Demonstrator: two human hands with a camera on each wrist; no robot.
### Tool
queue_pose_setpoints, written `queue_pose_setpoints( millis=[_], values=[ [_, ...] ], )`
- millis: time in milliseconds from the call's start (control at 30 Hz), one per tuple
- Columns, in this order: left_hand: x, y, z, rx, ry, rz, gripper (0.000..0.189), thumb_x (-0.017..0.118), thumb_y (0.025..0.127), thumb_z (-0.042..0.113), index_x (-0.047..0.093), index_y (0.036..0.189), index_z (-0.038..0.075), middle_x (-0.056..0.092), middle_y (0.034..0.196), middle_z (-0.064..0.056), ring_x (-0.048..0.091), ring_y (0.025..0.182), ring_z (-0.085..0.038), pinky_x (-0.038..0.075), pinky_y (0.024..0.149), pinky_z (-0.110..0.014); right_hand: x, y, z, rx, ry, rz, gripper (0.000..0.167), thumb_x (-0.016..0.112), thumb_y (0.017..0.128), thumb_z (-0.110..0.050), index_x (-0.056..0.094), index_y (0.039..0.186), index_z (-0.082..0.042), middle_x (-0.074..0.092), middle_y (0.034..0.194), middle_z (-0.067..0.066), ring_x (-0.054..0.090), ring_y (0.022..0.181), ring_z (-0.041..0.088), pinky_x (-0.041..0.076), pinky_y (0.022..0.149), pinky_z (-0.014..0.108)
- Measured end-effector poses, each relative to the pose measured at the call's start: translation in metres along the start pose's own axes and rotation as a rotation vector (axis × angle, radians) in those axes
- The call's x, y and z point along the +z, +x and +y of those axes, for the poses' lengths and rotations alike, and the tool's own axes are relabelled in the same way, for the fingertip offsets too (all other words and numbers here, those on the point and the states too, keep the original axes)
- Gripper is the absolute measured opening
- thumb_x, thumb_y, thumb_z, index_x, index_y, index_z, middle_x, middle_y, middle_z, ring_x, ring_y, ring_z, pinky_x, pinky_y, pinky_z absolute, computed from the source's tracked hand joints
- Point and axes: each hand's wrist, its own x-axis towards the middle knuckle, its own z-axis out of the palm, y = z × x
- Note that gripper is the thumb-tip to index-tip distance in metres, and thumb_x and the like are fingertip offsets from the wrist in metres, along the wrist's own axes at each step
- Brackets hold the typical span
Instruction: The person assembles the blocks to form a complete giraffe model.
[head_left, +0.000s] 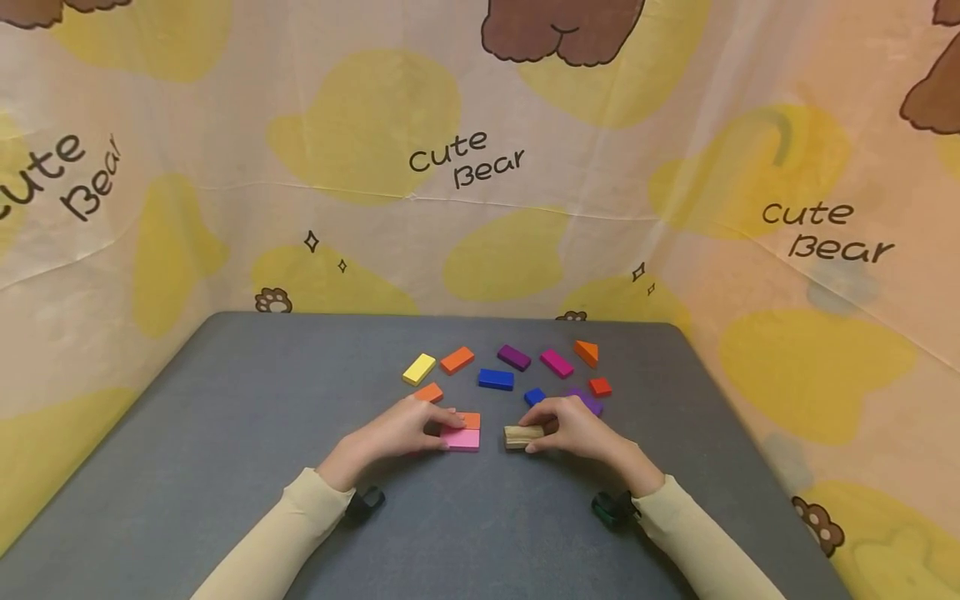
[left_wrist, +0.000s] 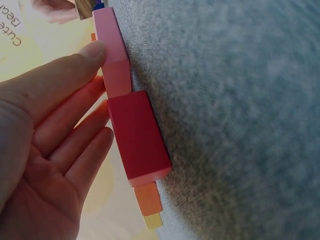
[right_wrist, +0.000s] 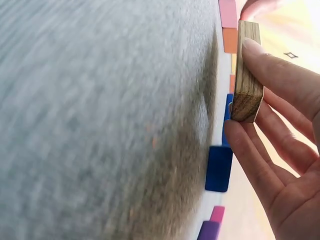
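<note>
The left hand (head_left: 405,429) pinches a pink block (head_left: 463,441) together with an orange block (head_left: 471,420) lying flush along its far side. Its thumb presses the pink block's near face and its fingers reach to the orange one. A red block (left_wrist: 137,137) stands near that hand's fingers in the left wrist view; the hand hides it in the head view. The right hand (head_left: 581,432) grips a wood-grain block (head_left: 522,437) between thumb and fingers, to the right of the pink block with a gap between. In the right wrist view this wooden block looks raised off the table.
Beyond the hands lie several loose blocks on the grey table (head_left: 225,433): yellow (head_left: 419,369), orange (head_left: 457,360), dark blue (head_left: 497,379), dark purple (head_left: 513,357), magenta (head_left: 557,363), an orange triangle (head_left: 587,353) and a small red one (head_left: 600,387). A printed curtain (head_left: 360,125) surrounds the table.
</note>
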Motion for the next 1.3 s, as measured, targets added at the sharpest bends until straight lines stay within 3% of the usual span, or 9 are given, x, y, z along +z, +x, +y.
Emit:
queue_pose_setpoints(
  millis=[633, 1033, 1300],
  values=[
    [0.0, 0.0, -0.001, 0.001, -0.006, 0.015, 0.037, 0.074, 0.083, 0.025, 0.068, 0.12, 0.022, 0.064, 0.124, 0.004, 0.055, 0.122, -0.012, 0.049, 0.096, -0.032, 0.016, 0.024, -0.006, -0.011, -0.037, -0.066, 0.031, 0.081, 0.074, -0.032, 0.071, 0.101, -0.021, 0.068, 0.092, -0.01, 0.06, 0.077, 0.004, 0.053, 0.07, 0.019],
    [0.0, 0.001, 0.001, 0.03, 0.009, 0.033, 0.037, 0.075, 0.081, 0.021, 0.069, 0.118, 0.02, 0.065, 0.122, 0.004, 0.057, 0.12, -0.012, 0.049, 0.095, -0.033, 0.021, 0.03, -0.013, -0.028, -0.063, -0.081, 0.03, 0.082, 0.073, -0.029, 0.07, 0.097, -0.017, 0.066, 0.088, -0.008, 0.058, 0.074, 0.005, 0.051, 0.067, 0.02],
    [0.0, 0.001, 0.001, 0.03, 0.006, 0.029, 0.036, 0.074, 0.082, 0.021, 0.069, 0.118, 0.02, 0.065, 0.122, 0.004, 0.057, 0.12, -0.011, 0.049, 0.095, -0.033, 0.022, 0.032, -0.018, 0.004, -0.061, -0.1, 0.031, 0.082, 0.073, -0.029, 0.068, 0.099, -0.017, 0.065, 0.088, -0.009, 0.058, 0.076, 0.006, 0.05, 0.069, 0.019]
  ],
)
